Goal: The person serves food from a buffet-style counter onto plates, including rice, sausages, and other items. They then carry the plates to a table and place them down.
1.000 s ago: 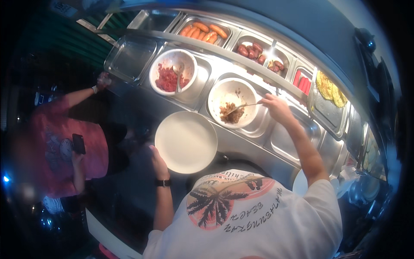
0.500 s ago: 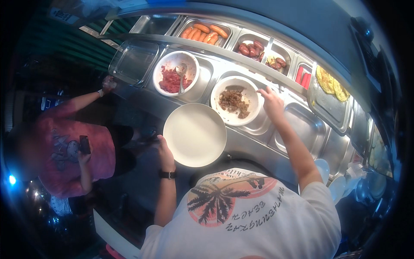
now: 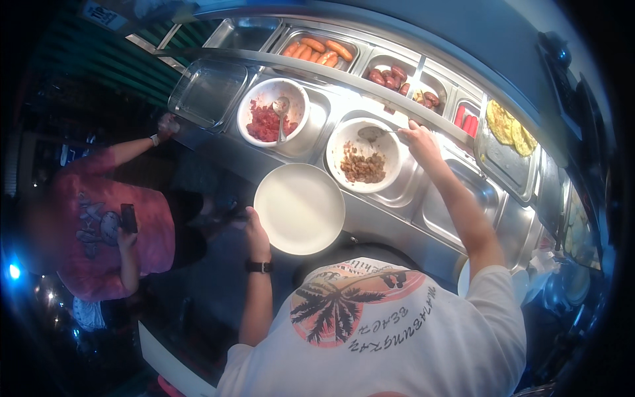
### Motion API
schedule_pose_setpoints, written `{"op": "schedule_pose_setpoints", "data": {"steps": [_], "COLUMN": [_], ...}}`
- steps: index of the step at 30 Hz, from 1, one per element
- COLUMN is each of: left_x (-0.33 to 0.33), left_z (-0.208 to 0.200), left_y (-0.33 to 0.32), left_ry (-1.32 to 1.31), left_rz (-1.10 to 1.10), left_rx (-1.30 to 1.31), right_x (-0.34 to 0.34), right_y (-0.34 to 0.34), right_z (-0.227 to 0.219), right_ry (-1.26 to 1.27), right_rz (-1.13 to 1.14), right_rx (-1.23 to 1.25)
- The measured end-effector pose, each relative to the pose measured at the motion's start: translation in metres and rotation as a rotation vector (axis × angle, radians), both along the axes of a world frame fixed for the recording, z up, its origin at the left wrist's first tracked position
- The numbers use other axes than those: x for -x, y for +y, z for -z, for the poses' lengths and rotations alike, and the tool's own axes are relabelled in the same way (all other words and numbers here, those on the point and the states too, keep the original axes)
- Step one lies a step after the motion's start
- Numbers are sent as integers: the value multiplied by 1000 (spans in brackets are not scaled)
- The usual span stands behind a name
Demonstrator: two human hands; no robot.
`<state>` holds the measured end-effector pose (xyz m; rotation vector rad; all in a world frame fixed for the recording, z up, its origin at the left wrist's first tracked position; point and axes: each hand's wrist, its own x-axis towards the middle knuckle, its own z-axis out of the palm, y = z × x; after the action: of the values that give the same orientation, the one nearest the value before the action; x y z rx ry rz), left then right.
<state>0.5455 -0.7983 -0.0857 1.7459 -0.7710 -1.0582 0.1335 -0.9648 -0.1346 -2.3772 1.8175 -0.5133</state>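
Note:
My left hand (image 3: pixel 256 237) grips a round white plate (image 3: pixel 299 209) by its left rim; the plate's face is bare. My right hand (image 3: pixel 421 143) is closed round the handle of a metal spoon (image 3: pixel 372 133). The spoon's bowl rests inside a white bowl (image 3: pixel 335 141), above brown chopped meat (image 3: pixel 362 167). To the left, a second white bowl (image 3: pixel 272 87) holds a reddish chopped mix (image 3: pixel 263 124) with another spoon (image 3: pixel 281 112) standing in it. Both bowls sit in the metal counter wells.
Behind the bowls, trays hold sausages (image 3: pixel 316 49), dark red sausages (image 3: pixel 389 77) and red hot dogs (image 3: pixel 467 120). Yellow omelettes (image 3: pixel 507 128) lie on a tray at right. A glass dish (image 3: pixel 206 91) stands at left. A person in a pink shirt (image 3: pixel 142 228) stands left, holding a phone.
The spoon in my right hand has come up and back in the bowl, so its bowl now shows near the far rim. The plate has shifted slightly.

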Motion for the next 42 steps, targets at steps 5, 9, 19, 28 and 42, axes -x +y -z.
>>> {"op": "schedule_pose_setpoints", "data": {"steps": [5, 9, 19, 28, 42], "left_x": [-6, -9, -5, 1, 33], "left_z": [7, 13, 0, -6, 23], "left_y": [5, 9, -2, -9, -63], "left_ry": [65, 129, 32, 2, 56], "left_rz": [14, -31, 8, -26, -31], "left_rx": [60, 34, 28, 47, 120], "right_x": [4, -25, -100, -89, -51], "right_y": [36, 93, 87, 81, 109], "right_z": [-23, 6, 39, 69, 20], "right_ry": [232, -44, -632, -764, -947], "right_rz": [-8, 150, 405, 414, 356], "right_rx": [-294, -444, -605, -626, -498]}}
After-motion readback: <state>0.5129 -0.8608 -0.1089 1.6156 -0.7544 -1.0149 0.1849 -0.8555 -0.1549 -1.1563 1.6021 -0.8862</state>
